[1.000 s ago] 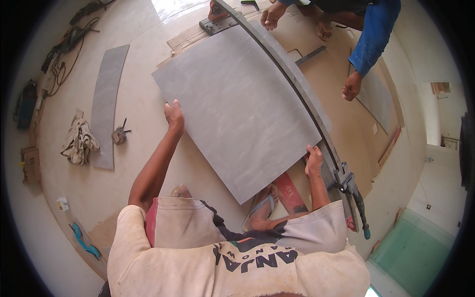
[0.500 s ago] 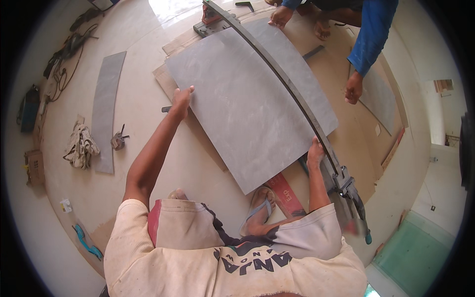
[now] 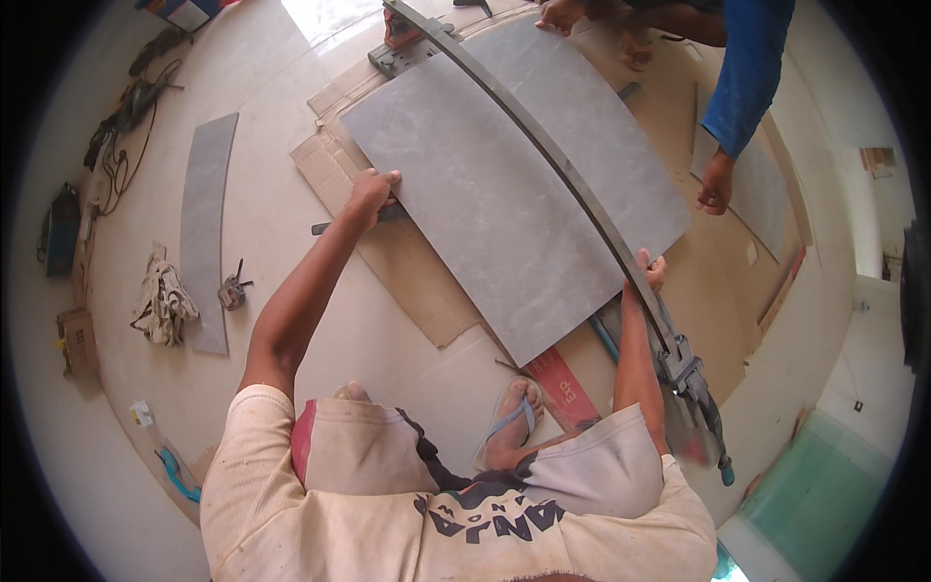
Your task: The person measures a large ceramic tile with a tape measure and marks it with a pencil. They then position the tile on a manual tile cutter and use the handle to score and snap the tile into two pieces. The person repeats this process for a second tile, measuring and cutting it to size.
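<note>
A large grey tile (image 3: pixel 461 223) lies on the tile cutter, passing under its long metal rail (image 3: pixel 543 145). My left hand (image 3: pixel 373 194) is closed on the tile's left edge. My right hand (image 3: pixel 645 274) holds the tile's near right edge, reaching beside and partly under the rail, whose handle (image 3: pixel 713 427) is at the lower right. A co-worker's one hand (image 3: pixel 561 17) touches the tile's far edge; the other hand (image 3: pixel 715 182), below a blue sleeve (image 3: pixel 747 78), hangs beside the right edge. Cardboard (image 3: pixel 412 281) shows under the tile.
A grey strip (image 3: pixel 211 223), crumpled cloth (image 3: pixel 163 301) and tape measure (image 3: pixel 233 289) lie left. Cables and tools (image 3: pixel 136 107) line the left wall. Another tile piece (image 3: pixel 756 204) rests on cardboard at right. A green glass sheet (image 3: pixel 815 475) is at lower right.
The tile has slid away from me and to the right, further under the rail, my hands moving with it. The co-worker's upper hand has come onto its far edge. More cardboard shows at left.
</note>
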The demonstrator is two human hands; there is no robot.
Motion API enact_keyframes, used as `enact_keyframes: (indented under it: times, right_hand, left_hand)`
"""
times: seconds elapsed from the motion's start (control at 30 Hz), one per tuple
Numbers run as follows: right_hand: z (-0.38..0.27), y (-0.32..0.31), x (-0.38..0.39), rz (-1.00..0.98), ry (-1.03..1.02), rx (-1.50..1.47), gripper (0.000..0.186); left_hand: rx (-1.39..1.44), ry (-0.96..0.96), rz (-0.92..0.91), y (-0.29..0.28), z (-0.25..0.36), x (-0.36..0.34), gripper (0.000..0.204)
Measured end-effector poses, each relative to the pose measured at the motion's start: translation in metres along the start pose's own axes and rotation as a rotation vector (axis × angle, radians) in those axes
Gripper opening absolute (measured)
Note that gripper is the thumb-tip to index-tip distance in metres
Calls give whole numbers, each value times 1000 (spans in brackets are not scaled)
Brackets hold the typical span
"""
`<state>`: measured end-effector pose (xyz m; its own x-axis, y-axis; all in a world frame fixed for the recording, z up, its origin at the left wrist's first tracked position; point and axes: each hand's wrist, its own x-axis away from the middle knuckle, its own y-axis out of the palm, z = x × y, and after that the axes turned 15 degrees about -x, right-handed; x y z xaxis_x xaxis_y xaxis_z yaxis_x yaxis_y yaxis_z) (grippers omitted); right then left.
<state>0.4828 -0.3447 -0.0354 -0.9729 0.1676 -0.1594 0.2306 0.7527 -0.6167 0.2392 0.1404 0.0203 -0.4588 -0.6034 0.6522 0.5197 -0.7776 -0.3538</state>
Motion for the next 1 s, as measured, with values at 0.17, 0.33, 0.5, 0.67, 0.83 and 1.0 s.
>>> enact_keyframes:
  times: [0.17,0.33,0.5,0.67,0.83,1.0]
  right_hand:
    - [18,13,-14,133,-150,93,49]
    - [31,12,-25,151,-154,96,51]
    - [-14,7,-1,41,-95,130,59]
    - [-1,-23,29,-11,-271,311,71]
    - [-30,-50,106,-235,-214,280,71]
    - [-108,-81,180,-493,-193,78,59]
  left_hand:
    - [63,31,-11,6,-3,-5,31]
    - [64,80,-39,15,2,-4,32]
    - [68,98,-17,8,-12,-6,30]
    - [38,116,9,14,-12,-11,29]
    - [75,147,10,12,-13,-9,28]
    - [122,158,1,10,-17,-17,27]
